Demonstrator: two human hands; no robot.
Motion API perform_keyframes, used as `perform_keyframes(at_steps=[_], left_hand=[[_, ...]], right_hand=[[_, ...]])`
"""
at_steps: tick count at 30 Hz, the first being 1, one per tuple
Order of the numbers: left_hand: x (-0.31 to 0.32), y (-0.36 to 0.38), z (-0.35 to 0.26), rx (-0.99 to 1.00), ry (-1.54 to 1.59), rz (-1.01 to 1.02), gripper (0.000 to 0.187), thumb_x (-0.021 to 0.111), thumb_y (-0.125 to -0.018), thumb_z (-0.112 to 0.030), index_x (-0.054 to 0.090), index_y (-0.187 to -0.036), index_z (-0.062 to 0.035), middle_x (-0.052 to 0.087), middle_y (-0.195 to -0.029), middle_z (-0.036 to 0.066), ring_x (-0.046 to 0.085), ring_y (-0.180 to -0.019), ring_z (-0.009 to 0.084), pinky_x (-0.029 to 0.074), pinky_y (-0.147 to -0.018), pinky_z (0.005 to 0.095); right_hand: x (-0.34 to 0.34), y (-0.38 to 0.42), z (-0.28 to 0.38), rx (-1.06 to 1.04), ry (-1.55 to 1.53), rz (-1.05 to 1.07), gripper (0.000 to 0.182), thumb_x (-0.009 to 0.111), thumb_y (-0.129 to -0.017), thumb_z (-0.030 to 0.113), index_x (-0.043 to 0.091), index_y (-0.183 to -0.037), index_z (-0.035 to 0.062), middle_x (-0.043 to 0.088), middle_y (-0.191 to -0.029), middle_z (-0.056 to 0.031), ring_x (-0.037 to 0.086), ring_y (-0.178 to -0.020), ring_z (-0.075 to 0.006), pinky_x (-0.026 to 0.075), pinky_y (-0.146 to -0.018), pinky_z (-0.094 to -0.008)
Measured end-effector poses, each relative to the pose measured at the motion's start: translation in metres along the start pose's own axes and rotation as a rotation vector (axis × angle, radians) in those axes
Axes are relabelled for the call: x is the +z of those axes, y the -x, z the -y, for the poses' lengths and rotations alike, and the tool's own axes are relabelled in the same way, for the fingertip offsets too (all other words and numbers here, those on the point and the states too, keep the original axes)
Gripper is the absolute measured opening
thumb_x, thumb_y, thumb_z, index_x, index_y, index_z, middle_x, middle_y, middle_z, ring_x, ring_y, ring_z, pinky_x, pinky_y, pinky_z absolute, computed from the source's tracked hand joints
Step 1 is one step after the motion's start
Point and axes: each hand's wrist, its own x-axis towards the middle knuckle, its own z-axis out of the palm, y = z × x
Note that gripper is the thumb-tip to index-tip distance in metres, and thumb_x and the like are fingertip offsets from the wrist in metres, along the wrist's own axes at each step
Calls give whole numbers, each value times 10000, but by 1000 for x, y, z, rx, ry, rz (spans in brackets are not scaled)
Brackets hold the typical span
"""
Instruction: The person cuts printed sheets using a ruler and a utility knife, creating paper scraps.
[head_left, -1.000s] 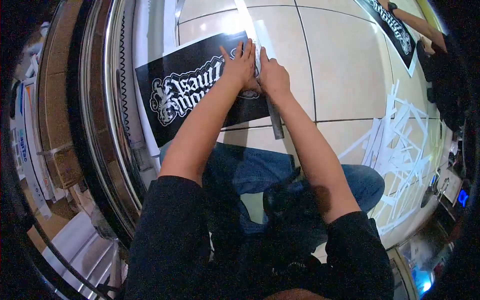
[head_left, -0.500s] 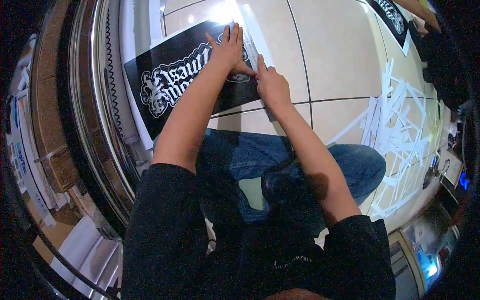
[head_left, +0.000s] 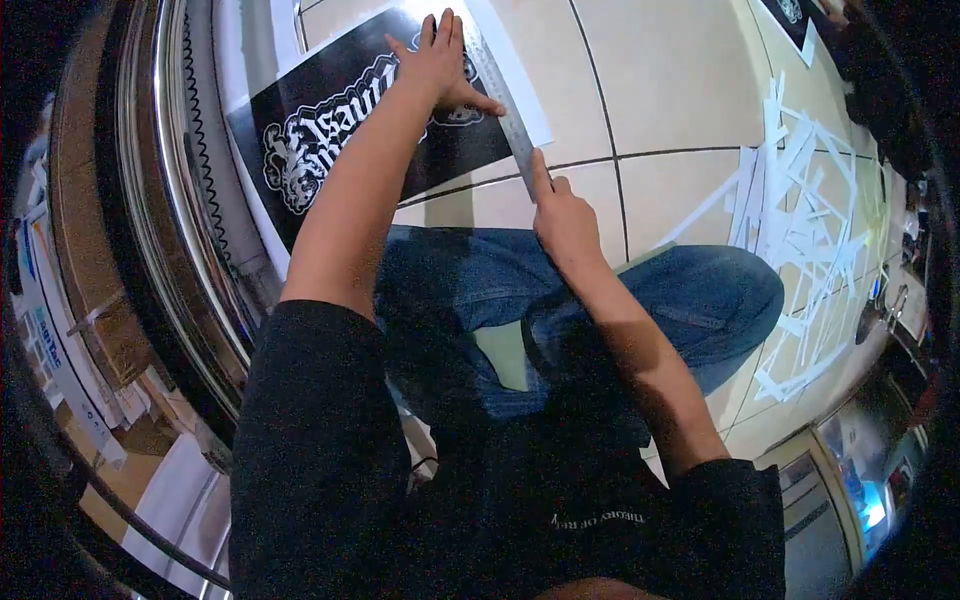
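Note:
A black sheet [head_left: 345,110] printed with white ornate lettering lies on the tiled floor, a white margin along its right side. Over that right side runs a long metal ruler [head_left: 516,138]. My left hand [head_left: 432,75] presses down with its fingers spread on the sheet, the thumb reaching onto the ruler. Beside the ruler's near end is my right hand [head_left: 567,222], its index finger pointing forward and the other fingers curled. Whatever the right hand grips is hidden by the fingers.
Thin white paper strips [head_left: 800,220] are heaped on the floor to the right. Another black print [head_left: 785,22] lies at the top right near another person's dark clothing. Metal rails [head_left: 165,130] and cardboard boxes [head_left: 95,230] line the left side. My crossed legs [head_left: 700,290] are close below the sheet.
My right hand has moved toward me along the ruler, down to its near end. My left hand stays spread on the sheet. The whole view has shifted slightly.

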Motion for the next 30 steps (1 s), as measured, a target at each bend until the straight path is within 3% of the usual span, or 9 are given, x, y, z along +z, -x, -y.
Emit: perform_keyframes(at_steps=[2,4,9,11,13,16,20,24,30], left_hand=[[3,-4,2,-6,14,-12,1659,688,-357,-943,36,-1578,-30,26,-1668,125,83,-1528,350,111,-1085,800],[3,-4,3,5,18,-23,1659,691,-357,-941,36,-1578,-29,27,-1668,125,79,-1528,351,115,-1084,800],[9,-6,5,11,70,-84,1647,718,-360,-913,72,-1572,-5,42,-1668,121,55,-1531,340,124,-1057,829],[-2,1,3,22,109,6,1648,723,-366,-906,59,-1570,4,35,-1666,137,55,-1531,344,124,-1071,816],[-6,3,4,16,127,12,1653,725,-366,-901,54,-1567,14,36,-1664,147,54,-1531,347,121,-1076,810],[-7,5,5,34,155,15,1657,729,-368,-893,47,-1562,32,33,-1663,161,53,-1532,349,114,-1082,802],[-11,20,-1,89,156,6,1656,740,-370,-879,48,-1558,44,27,-1663,163,49,-1533,345,104,-1085,798],[-17,32,-7,173,118,-4,1634,715,-402,-897,55,-1554,54,23,-1659,180,48,-1529,366,121,-1090,782],[-12,30,-8,156,165,-65,1666,737,-329,-885,99,-1557,43,42,-1662,161,62,-1532,339,95,-1070,808]], right_hand=[[1,16,-4,8,0,-14,754,522,-882,62,236,-1573,158,622,-948,-223,667,-677,-408,558,-603,-510],[-5,28,-4,-17,34,34,662,497,-905,38,294,-1534,69,619,-945,-228,679,-690,-382,577,-576,-467],[-8,27,-9,28,-4,22,632,522,-925,121,331,-1527,97,623,-908,-211,661,-679,-395,558,-609,-498],[-15,15,-13,34,-57,39,616,529,-940,164,344,-1524,106,624,-892,-206,657,-695,-399,548,-632,-507],[-20,-6,-18,60,-244,-188,619,553,-959,279,356,-1527,127,622,-868,-198,651,-765,-400,523,-684,-511],[-41,-60,-11,134,-238,-210,657,567,-960,351,343,-1536,128,623,-876,-198,646,-824,-388,514,-711,-499],[-53,-117,-6,77,-198,-376,793,657,-902,446,317,-1549,138,618,-941,-201,645,-854,-383,525,-736,-490],[-61,-120,-3,129,-265,-296,897,761,-832,419,303,-1550,139,622,-986,-210,645,-889,-400,532,-764,-487],[-52,-118,-15,119,-326,-382,879,776,-823,356,317,-1540,139,629,-1010,-227,643,-925,-426,529,-787,-505]])
